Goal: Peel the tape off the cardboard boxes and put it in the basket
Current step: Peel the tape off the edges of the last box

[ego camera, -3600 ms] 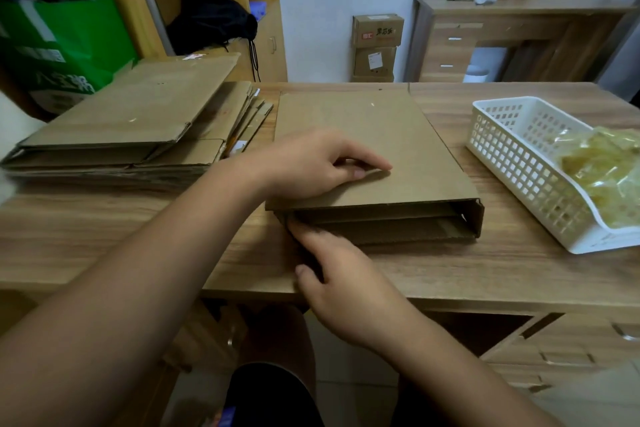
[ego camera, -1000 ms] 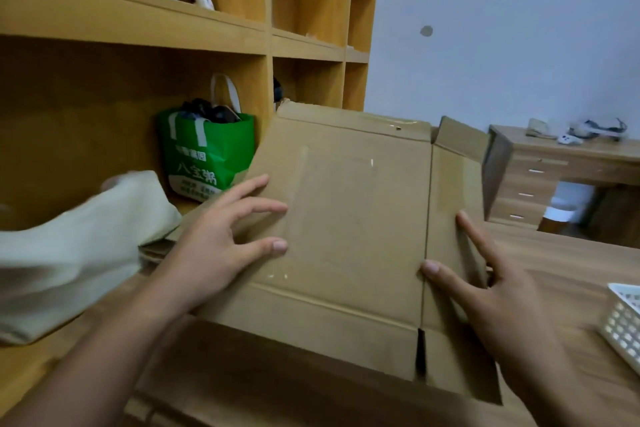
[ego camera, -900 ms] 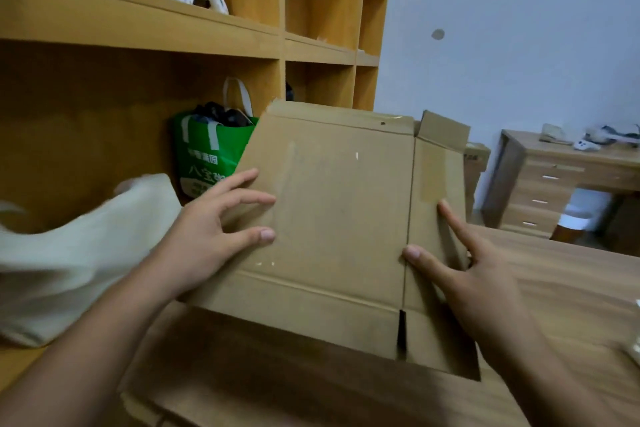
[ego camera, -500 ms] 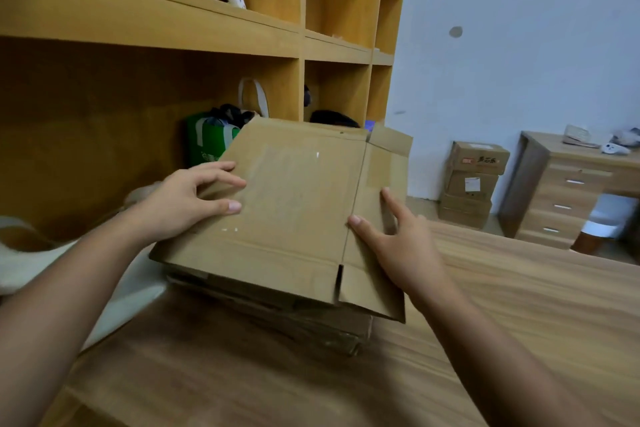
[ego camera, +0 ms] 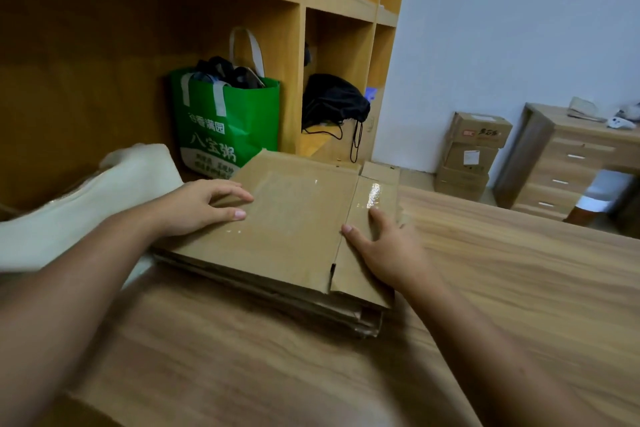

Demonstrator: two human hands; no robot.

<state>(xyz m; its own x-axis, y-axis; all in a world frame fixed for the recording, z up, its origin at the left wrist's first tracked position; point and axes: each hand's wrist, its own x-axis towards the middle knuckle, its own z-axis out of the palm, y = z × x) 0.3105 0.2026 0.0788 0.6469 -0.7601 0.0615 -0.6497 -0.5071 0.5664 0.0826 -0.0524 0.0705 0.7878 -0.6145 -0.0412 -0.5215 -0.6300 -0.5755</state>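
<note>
Cardboard box (ego camera: 294,229) tops stack (ego camera: 360,317); left hand (ego camera: 197,206) and right hand (ego camera: 388,246) press it flat-fingered; tape (ego camera: 373,191), twelve o'clock of right hand, awaits peeling.

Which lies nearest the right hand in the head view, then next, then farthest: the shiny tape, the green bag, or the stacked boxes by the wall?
1. shiny tape: just ahead of the right hand.
2. green bag: behind and to the left.
3. stacked boxes: far back, to the right.
</note>
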